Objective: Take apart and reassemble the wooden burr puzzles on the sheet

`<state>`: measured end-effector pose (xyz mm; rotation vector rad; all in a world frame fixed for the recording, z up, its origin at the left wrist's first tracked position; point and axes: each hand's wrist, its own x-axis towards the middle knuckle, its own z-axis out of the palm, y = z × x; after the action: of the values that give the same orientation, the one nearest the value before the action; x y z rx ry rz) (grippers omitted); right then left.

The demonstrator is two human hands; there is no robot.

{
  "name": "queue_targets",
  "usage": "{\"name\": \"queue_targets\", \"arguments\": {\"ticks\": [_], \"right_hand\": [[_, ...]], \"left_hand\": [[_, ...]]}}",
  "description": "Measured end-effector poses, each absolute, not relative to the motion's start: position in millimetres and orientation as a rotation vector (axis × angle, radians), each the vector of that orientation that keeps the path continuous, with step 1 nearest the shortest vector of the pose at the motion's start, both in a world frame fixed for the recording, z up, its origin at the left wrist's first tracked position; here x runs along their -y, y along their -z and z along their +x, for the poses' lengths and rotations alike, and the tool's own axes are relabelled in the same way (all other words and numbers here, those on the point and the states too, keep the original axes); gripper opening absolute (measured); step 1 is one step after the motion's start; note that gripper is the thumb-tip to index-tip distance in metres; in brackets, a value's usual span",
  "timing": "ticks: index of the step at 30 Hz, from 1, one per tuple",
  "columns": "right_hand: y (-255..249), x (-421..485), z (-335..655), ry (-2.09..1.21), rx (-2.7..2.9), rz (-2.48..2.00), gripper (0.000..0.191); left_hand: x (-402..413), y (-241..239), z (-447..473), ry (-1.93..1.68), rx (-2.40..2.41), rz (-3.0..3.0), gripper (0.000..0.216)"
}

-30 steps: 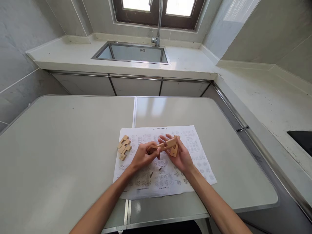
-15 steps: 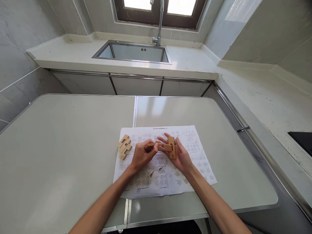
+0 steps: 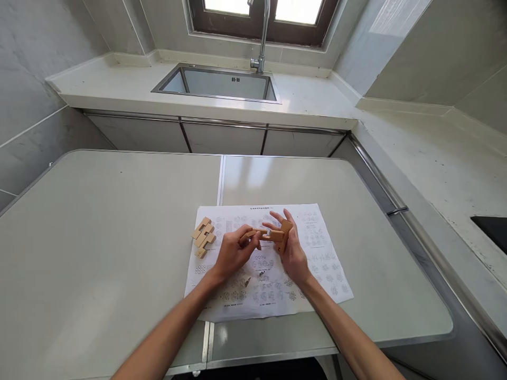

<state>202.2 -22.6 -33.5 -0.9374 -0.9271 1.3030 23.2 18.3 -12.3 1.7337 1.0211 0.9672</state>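
Note:
Several notched wooden puzzle pieces are joined between my hands, above a printed sheet (image 3: pixel 273 311). My left hand (image 3: pixel 235 250) pinches the left end of the joined pieces, its fingertips covering part of them. One notched puzzle piece (image 3: pixel 276 236) runs across to the right and meets an upright puzzle piece (image 3: pixel 284 236) with a dark mark low on it. That upright piece is held against the palm of my right hand (image 3: pixel 293 253), thumb behind it and some fingers stretched out. Left of my hands, more notched wooden blocks (image 3: pixel 204 237) lie in a cluster on the sheet's edge.
The sheet, printed with rows of small diagrams, lies on a pale folding table (image 3: pixel 119 237) with a metal seam. Beyond it stands a counter (image 3: pixel 309 95) with a sink (image 3: pixel 216 84) and tap (image 3: pixel 259 60). Another counter (image 3: pixel 443 158) runs along the right.
My right hand has turned, tilting the upright piece so that it shows more edge-on. My right fingers are raised higher. My left hand keeps its pinch, and the block cluster stays put.

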Motion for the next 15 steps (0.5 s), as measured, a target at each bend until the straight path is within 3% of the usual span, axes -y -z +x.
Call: {"name": "queue_targets", "arguments": {"ticks": [15], "right_hand": [[36.6,26.9,200.4,-0.992,1.217,-1.059,0.056]], "left_hand": [[-19.1,14.8,21.3,-0.886,-0.851,1.740,0.022]]}}
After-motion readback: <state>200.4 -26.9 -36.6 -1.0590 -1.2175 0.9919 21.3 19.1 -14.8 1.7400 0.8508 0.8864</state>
